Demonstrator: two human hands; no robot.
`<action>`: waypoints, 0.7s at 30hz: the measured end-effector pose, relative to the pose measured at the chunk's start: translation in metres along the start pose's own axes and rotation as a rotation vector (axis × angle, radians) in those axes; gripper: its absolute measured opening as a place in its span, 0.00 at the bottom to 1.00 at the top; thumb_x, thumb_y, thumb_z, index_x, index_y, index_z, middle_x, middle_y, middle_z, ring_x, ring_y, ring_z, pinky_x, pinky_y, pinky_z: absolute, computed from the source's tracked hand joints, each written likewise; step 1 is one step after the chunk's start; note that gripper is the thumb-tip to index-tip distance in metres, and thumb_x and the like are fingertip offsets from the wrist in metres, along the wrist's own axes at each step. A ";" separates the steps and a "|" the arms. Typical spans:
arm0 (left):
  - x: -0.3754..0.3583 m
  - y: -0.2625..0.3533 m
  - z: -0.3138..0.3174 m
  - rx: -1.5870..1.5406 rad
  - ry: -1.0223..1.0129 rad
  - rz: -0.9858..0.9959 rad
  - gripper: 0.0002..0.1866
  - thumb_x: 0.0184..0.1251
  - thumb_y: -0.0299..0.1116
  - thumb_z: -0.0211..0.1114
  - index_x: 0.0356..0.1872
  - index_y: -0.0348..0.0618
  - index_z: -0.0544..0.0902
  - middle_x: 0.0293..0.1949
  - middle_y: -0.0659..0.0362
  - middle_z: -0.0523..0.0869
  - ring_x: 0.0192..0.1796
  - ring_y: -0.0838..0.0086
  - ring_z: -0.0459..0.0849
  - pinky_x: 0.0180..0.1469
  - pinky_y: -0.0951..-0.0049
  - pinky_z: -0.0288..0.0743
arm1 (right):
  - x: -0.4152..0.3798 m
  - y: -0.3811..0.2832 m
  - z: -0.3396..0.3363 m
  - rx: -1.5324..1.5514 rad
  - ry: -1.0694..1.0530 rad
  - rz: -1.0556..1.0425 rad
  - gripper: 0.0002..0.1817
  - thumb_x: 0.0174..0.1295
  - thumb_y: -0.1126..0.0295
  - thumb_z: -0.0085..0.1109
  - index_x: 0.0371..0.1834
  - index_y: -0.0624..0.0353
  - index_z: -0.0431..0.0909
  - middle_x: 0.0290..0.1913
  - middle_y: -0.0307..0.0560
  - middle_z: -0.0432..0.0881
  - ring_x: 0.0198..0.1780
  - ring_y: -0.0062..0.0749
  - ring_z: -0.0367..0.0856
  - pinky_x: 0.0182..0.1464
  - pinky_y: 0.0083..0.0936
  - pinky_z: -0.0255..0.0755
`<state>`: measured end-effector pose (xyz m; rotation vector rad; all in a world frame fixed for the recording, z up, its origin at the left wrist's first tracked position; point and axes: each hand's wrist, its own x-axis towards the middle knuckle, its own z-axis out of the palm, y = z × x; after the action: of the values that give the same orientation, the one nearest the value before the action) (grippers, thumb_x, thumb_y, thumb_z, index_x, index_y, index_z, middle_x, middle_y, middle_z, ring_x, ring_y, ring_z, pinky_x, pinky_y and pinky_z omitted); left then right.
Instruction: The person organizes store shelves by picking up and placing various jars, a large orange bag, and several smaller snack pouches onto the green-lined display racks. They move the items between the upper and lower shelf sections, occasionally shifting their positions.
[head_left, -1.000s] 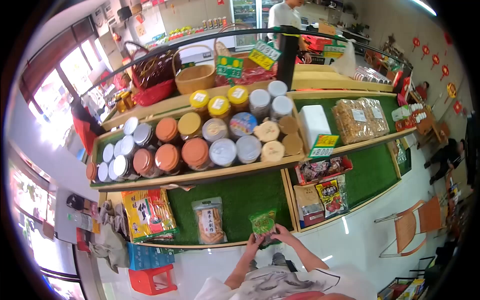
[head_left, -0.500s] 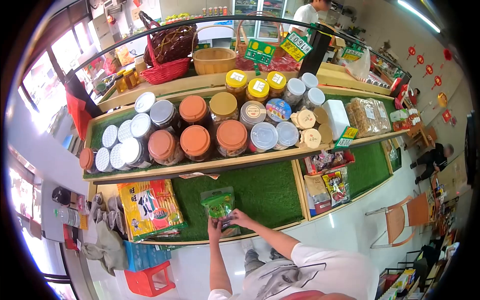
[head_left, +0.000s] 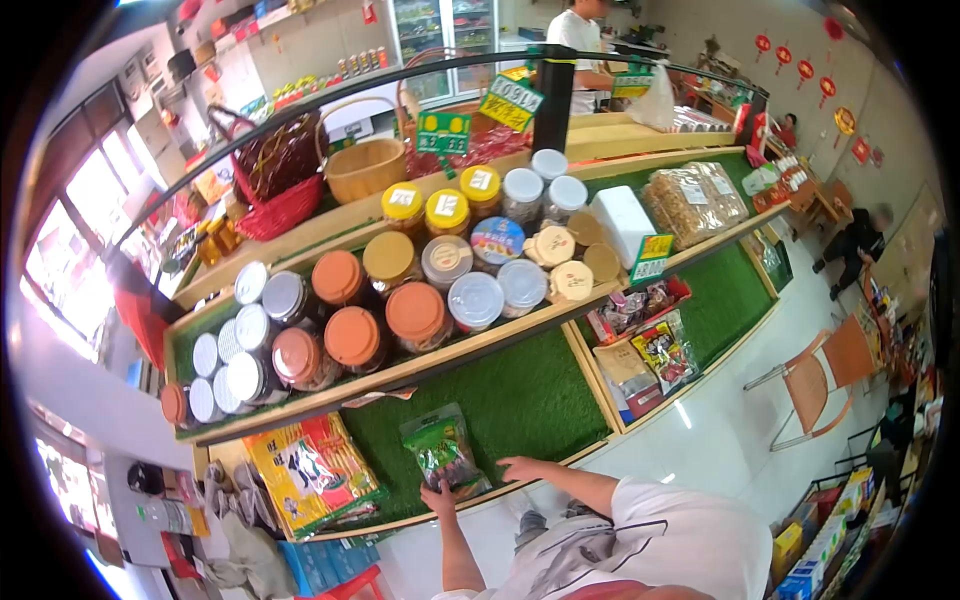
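Observation:
A green snack packet with a clear top edge [head_left: 440,448] lies on the green turf of the lower shelf. My left hand [head_left: 438,499] grips its lower left edge, with the thumb showing over the packet and the other fingers partly hidden. To the right of the packet, my right hand [head_left: 528,469] is apart from it, fingers stretched out and holding nothing. Part of another clear packet [head_left: 474,487] shows beneath the green one's lower edge. A large yellow and red snack bag [head_left: 312,470] lies to the left on the same shelf.
Above, a turf-lined shelf with a wooden rim [head_left: 400,372] carries many lidded jars, such as an orange-lidded jar [head_left: 418,312]. A divider [head_left: 597,385] separates packaged snacks at right. A chair [head_left: 812,380] stands on the floor. Another person [head_left: 573,45] is behind the display.
My right hand has let go of the green packet and moved right. My left hand stays at its lower edge. The packet lies flatter on the turf, and the camera view has turned.

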<state>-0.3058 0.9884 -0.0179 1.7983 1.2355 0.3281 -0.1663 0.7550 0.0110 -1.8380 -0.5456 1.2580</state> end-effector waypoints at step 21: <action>-0.224 0.202 0.256 0.309 -0.617 0.842 0.22 0.63 0.31 0.65 0.56 0.36 0.73 0.50 0.44 0.77 0.55 0.48 0.75 0.59 0.52 0.70 | -0.274 0.228 -0.317 0.029 1.722 0.343 0.33 0.57 0.65 0.65 0.67 0.58 0.67 0.66 0.66 0.68 0.64 0.61 0.69 0.66 0.46 0.64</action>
<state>-0.1223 0.6462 0.0564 2.3777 0.0598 0.0182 -0.0109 0.3040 0.0268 -2.2453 0.7430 -0.4303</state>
